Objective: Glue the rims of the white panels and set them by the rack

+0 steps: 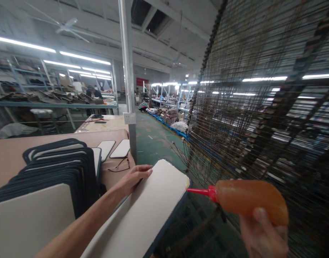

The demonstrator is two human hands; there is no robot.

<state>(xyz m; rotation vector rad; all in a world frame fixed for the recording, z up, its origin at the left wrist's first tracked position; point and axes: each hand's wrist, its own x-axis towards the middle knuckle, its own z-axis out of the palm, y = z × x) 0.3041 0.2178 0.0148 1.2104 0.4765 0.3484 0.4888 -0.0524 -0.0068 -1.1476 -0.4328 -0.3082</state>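
A white panel with a dark blue edge lies slanted across the lower middle. My left hand grips its upper left edge, fingertips on the white face. In my right hand is a bottle of amber liquid, held sideways with the fingers wrapped round its underside. The bottle's red nozzle points left, its tip at the panel's upper right corner, where a yellowish patch shows. How far the tip presses on the panel cannot be made out.
A stack of dark-edged panels stands on the tan table at left. Two small white panels and glasses lie beside it. A metal post rises at the table's corner. A tall wire rack fills the right.
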